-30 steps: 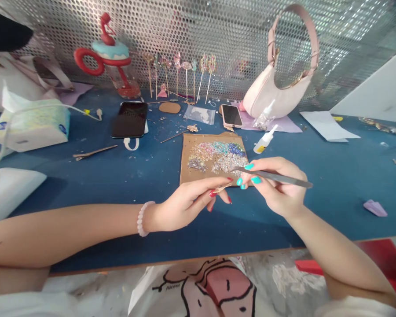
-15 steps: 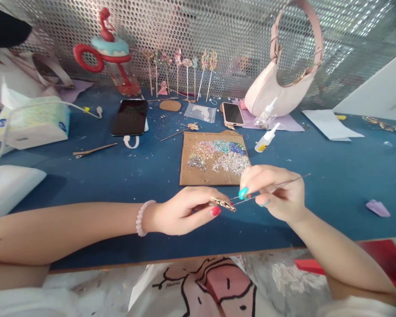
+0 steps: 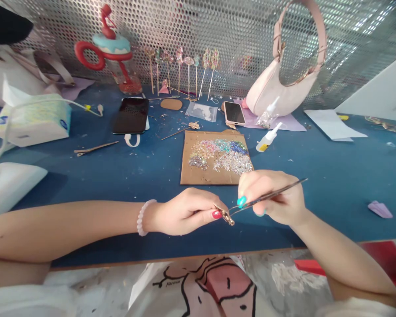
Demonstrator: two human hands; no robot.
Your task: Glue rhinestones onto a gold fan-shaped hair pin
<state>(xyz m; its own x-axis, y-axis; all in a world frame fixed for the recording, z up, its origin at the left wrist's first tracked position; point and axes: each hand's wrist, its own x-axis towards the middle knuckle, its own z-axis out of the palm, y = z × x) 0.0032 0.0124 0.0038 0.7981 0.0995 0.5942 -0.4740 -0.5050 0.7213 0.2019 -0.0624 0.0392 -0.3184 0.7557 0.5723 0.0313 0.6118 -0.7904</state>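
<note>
Two hands showed, a left hand (image 3: 181, 215) and a right hand (image 3: 277, 200), with one pair of tweezers (image 3: 293, 184) and one gold charm (image 3: 225, 215). There were two phones, a large phone (image 3: 131, 115) and a small phone (image 3: 234, 112), and two glue bottles, a near bottle (image 3: 266, 140) and a far bottle (image 3: 269, 114). There was one each of cardboard sheet (image 3: 191, 176), pink handbag (image 3: 277, 90), tissue pack (image 3: 29, 122) and bead bracelet (image 3: 141, 217).

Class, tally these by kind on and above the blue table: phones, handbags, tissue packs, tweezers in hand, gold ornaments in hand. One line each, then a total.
phones: 2
handbag: 1
tissue pack: 1
tweezers in hand: 1
gold ornament in hand: 1
Total: 6
</note>
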